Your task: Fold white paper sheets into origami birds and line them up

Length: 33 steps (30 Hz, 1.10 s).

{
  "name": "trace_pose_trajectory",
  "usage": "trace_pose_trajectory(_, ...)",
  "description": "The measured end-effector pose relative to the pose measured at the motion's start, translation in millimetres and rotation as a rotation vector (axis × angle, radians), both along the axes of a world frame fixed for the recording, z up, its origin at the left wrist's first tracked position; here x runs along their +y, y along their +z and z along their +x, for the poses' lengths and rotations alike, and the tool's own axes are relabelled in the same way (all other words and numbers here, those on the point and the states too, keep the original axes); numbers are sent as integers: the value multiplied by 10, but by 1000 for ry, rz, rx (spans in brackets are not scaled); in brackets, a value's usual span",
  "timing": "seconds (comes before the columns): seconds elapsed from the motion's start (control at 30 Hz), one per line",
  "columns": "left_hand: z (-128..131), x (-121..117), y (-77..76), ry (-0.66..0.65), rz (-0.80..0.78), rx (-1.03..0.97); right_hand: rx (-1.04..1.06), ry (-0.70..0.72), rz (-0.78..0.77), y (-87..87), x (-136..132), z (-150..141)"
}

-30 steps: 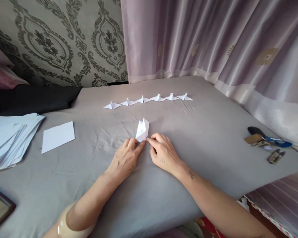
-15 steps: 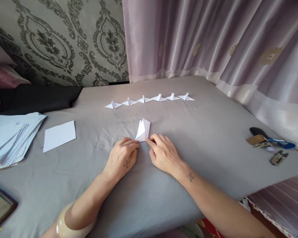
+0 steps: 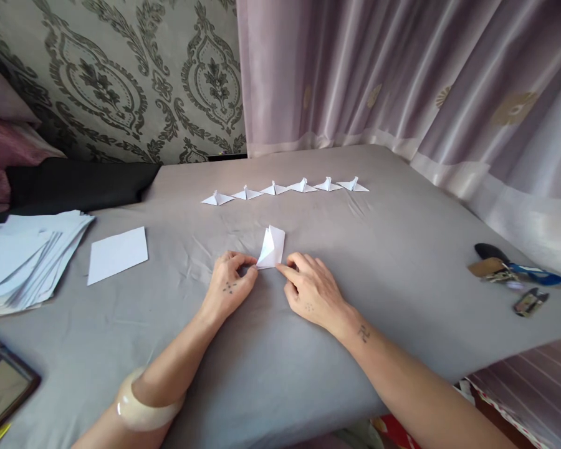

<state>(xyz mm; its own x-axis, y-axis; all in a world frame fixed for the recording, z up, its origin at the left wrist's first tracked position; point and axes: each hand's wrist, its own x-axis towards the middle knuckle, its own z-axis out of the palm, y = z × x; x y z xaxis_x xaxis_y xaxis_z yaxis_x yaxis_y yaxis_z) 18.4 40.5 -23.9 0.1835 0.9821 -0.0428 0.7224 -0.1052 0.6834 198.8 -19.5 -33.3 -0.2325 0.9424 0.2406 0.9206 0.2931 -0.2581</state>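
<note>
Bordering grey cloth under folded paper: patterned wallpaper, mauve curtains.

- Left arm: we see it rise from the lower edge, slanting inward, the forearm bare.
- Left hand: we view its back, dotted with small dark marks; the thumb and index finger arch toward each other, tips together in a pinch.
- Right arm: we trace it from the lower right corner, slanting inward; a dark mark lies near the wrist.
- Right hand: we note the palm turned down, fainter dots on its back, the index finger extended, the thumb apart beneath it.
- Both hands: we find them level, near each other but not touching.
</note>
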Motion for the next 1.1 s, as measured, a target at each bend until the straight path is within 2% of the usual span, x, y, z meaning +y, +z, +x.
trace_pose_trajectory(0.33, 20, 53, -55, 28, -16, -25, -13, 56, -5, 13, 7, -104)
trace_pose_trajectory(0.7, -17, 56, -47, -25, 51, -15, -20, 48, -36, 50, -23, -190)
trace_pose_trajectory(0.9, -30, 64, -15, -32, -19, 6, -49, 62, -49, 56, -19, -195)
trace_pose_trajectory(1.1, -44, 98, 11, 155, -75, -105, -97, 92, -21, 57, -6, -224)
